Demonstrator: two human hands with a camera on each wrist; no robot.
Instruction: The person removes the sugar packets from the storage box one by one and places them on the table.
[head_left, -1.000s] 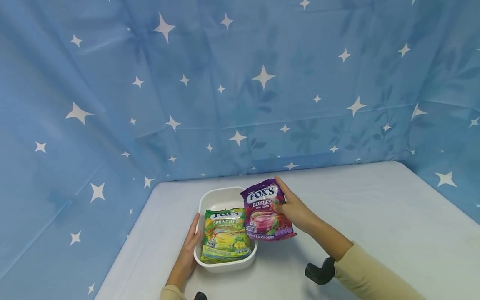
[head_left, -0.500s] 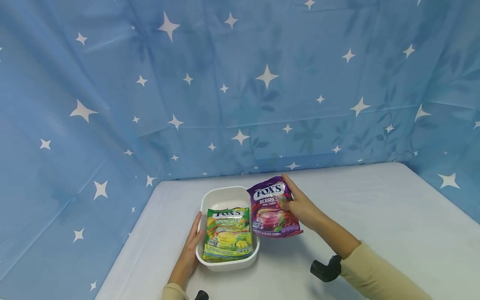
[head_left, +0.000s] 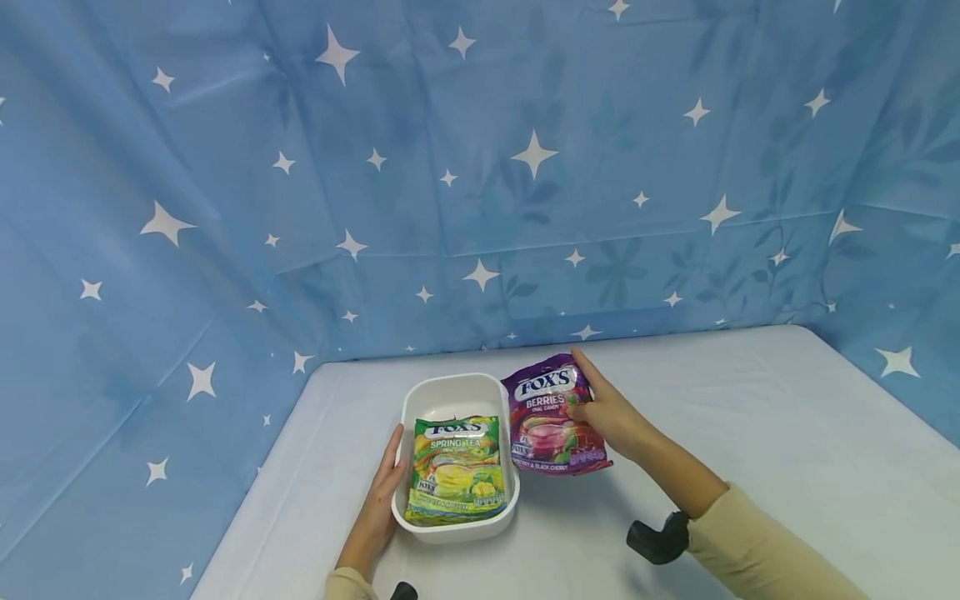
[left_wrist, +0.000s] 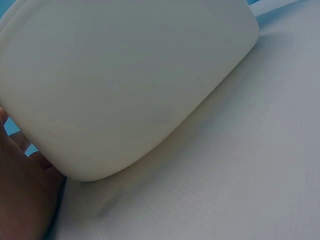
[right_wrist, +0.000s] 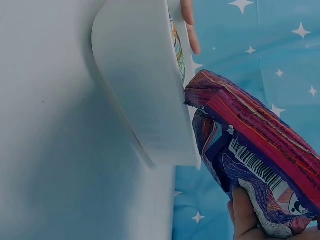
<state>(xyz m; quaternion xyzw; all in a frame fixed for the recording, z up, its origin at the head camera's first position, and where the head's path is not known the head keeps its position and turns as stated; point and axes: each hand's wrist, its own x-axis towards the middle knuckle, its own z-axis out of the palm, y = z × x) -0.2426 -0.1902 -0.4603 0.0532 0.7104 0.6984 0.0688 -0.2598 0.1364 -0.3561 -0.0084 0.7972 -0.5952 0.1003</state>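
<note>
A white tub (head_left: 420, 402) stands on the table, and a green Fox's Spring Tea candy bag (head_left: 455, 469) lies in its near half. My left hand (head_left: 387, 471) rests flat against the tub's left wall (left_wrist: 125, 90) with straight fingers. My right hand (head_left: 603, 412) grips a purple Fox's Berries candy bag (head_left: 551, 417) by its right edge and holds it just right of the tub, above the table. In the right wrist view the purple bag (right_wrist: 255, 145) hangs beside the tub's wall (right_wrist: 145, 90).
The white table (head_left: 750, 433) stretches out to the right of the tub. A blue star-patterned cloth (head_left: 480, 167) closes off the back and both sides. Black wrist camera mounts (head_left: 651, 540) show near my forearms.
My right hand has carried the purple bag to the right, off the tub's rim to a spot beside it. The left hand and the green bag have stayed put.
</note>
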